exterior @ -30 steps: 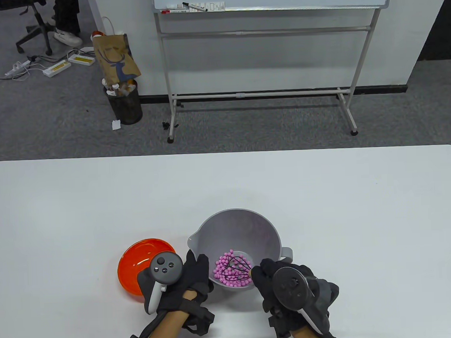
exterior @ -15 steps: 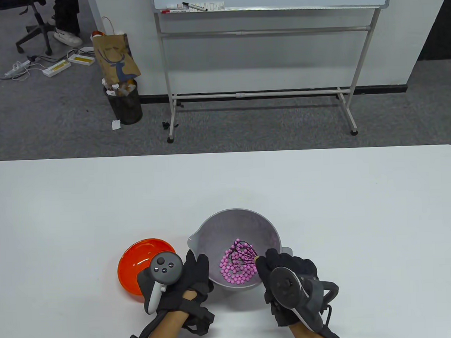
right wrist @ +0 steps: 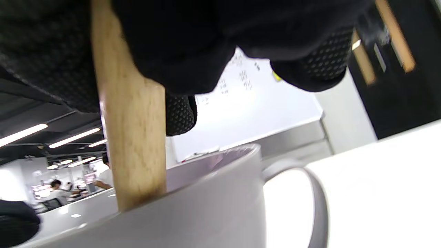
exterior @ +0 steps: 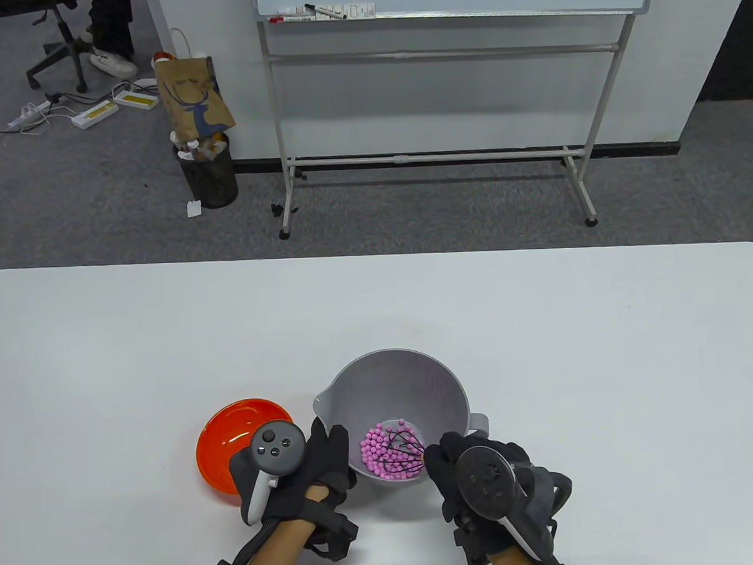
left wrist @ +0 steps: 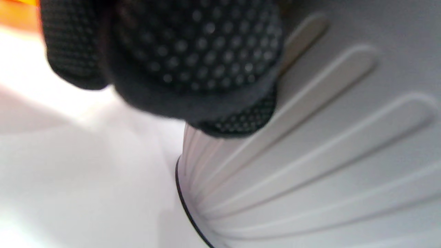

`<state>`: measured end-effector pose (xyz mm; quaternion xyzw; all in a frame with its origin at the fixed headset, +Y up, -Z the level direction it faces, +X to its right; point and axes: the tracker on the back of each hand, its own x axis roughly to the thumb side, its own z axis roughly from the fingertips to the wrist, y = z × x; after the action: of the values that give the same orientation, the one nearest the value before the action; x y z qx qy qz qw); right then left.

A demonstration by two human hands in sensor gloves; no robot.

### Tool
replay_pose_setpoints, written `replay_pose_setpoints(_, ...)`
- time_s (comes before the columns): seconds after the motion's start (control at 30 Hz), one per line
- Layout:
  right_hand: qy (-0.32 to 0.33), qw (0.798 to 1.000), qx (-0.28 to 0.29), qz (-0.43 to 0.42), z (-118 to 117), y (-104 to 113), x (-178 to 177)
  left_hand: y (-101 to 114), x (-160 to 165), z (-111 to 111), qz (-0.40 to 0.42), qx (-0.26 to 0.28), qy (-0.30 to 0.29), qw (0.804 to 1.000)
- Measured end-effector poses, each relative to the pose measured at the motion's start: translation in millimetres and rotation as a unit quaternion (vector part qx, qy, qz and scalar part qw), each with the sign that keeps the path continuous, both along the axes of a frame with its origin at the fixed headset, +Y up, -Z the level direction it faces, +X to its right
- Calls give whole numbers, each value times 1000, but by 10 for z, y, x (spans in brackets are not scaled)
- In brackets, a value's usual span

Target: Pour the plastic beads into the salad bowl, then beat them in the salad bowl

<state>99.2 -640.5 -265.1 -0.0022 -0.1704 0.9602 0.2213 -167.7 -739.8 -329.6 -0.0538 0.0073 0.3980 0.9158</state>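
Note:
A grey salad bowl (exterior: 412, 378) with a spout and side handle stands near the table's front edge. Pink plastic beads (exterior: 376, 452) lie heaped on its bottom. The black wire head of a whisk (exterior: 404, 448) sits among them. My right hand (exterior: 450, 460) grips the whisk's wooden handle (right wrist: 132, 137) at the bowl's near right rim (right wrist: 206, 206). My left hand (exterior: 326, 453) lies with straight fingers (left wrist: 193, 51) against the bowl's ribbed outer wall (left wrist: 327, 155) on its left side.
An orange dish (exterior: 224, 436) sits just left of my left hand, partly hidden by the tracker. The bowl's handle (right wrist: 317, 196) sticks out to the right. Beyond the table's far edge stands a whiteboard frame (exterior: 433, 158) on the carpet.
My right hand swung the whisk head from the bowl's near left to its far right and back toward the near side. The beads shifted with it. The left hand stayed put.

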Motion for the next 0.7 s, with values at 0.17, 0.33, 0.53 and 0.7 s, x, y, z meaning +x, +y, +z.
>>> replay_pose_setpoints(0.17, -28, 999, 31, -1, -67, -123, -5, 1, -1, 0, 0, 0, -1, 1000)
replay_pose_setpoints(0.33, -59, 995, 66, 41, -73, -135, -8, 0, -1, 0, 1, 0, -1, 1000)
replay_pose_setpoints(0.53, -73, 990, 85, 89, -18, -63, -10, -2, 2, 0, 1, 0, -1, 1000)
replay_pose_setpoints(0.7, -67, 987, 85, 117, 62, 48, -45, -2, 2, -1, 1, 0, -1, 1000)
